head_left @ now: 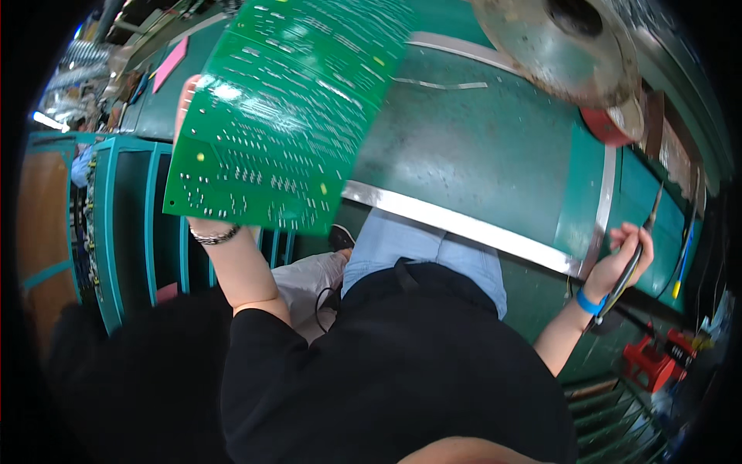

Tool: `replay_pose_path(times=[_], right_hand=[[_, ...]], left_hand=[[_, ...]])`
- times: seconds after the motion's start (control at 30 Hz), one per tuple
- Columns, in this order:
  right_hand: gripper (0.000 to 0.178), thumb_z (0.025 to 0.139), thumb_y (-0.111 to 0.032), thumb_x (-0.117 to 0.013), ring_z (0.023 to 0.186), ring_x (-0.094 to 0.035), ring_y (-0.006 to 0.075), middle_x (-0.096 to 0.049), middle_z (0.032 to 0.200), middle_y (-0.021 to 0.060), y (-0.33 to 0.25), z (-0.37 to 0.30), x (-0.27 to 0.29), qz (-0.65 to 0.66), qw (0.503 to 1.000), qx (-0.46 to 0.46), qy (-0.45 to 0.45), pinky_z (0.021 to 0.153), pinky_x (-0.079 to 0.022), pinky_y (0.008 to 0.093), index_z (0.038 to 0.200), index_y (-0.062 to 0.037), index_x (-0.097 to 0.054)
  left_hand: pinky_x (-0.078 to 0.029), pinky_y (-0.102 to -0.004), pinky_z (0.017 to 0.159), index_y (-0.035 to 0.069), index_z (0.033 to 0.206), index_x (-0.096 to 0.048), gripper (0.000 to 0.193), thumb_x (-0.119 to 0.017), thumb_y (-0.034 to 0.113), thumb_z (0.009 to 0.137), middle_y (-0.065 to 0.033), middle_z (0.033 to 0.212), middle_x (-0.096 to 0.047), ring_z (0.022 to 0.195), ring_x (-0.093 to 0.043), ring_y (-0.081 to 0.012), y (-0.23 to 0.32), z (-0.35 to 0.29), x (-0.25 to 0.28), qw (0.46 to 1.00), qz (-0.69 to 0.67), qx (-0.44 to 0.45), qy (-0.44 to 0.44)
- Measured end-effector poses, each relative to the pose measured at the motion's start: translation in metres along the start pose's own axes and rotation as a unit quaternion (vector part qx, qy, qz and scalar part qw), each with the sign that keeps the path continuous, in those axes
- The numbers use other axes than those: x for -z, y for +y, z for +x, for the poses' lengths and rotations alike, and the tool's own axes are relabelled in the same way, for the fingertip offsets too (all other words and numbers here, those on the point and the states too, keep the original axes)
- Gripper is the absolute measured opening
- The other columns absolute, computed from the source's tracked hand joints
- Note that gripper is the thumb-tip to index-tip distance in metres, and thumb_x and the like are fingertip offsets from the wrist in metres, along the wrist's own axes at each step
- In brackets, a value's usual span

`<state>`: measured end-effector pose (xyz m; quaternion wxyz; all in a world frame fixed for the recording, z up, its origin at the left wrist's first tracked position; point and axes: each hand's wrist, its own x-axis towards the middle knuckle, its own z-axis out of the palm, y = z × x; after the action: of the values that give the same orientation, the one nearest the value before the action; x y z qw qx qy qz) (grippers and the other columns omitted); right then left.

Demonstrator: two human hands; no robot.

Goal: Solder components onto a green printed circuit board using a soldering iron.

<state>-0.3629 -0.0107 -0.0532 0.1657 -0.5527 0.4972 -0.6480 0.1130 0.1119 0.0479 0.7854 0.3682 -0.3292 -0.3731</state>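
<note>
A large green circuit board is held up at the left, tilted, with rows of shiny solder joints facing me. My left hand is closed on its left edge; most of that hand is hidden behind the board. Out at the right, over the edge of the bench, my right hand grips a slim soldering iron. Its pointed tip is directed up and away, well apart from the board, and the handle runs back along my wrist.
The green bench has metal strips along its borders, and a thin strip of solder lies on it. A round metal fume hood overhangs the far right, above a red-and-white roll. Teal racks stand left; a red tool sits lower right.
</note>
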Motion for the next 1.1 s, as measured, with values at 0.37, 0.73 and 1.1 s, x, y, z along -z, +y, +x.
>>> replay_pose_path(times=[0.37,0.73,1.1], right_hand=[[0.012,0.087,-0.001,-0.043,0.06,-0.055,0.0143,-0.059,0.08,0.0151,0.01,0.002,0.003,0.028,0.999,0.018,0.01,0.05,-0.04,0.0208,0.098,-0.0005,-0.046],[0.013,0.086,-0.001,-0.043,0.058,-0.056,0.0145,-0.059,0.078,0.0155,0.015,0.003,0.004,0.032,0.999,0.035,0.011,0.05,-0.039,0.02,0.099,-0.0008,-0.046],[0.013,0.086,-0.002,-0.042,0.056,-0.056,0.0176,-0.059,0.077,0.0189,0.022,0.005,0.007,0.052,0.998,0.037,0.025,0.048,-0.041,0.021,0.098,0.0001,-0.045]], left_hand=[[-0.052,-0.029,0.071,0.002,0.11,-0.048,0.026,-0.049,0.008,0.085,-0.0109,0.1,-0.057,0.086,-0.058,-0.016,-0.153,-0.026,-0.031,0.912,-0.152,0.364,-0.114],[-0.05,-0.0213,0.068,-0.001,0.11,-0.052,0.029,-0.052,0.015,0.086,-0.0066,0.096,-0.06,0.081,-0.059,-0.01,-0.167,0.05,-0.083,0.895,0.189,0.33,-0.234],[-0.04,-0.0266,0.087,-0.002,0.126,-0.037,0.056,-0.048,0.037,0.087,-0.0126,0.119,-0.049,0.102,-0.053,-0.0168,-0.14,0.082,-0.071,0.797,0.299,0.309,-0.426]])
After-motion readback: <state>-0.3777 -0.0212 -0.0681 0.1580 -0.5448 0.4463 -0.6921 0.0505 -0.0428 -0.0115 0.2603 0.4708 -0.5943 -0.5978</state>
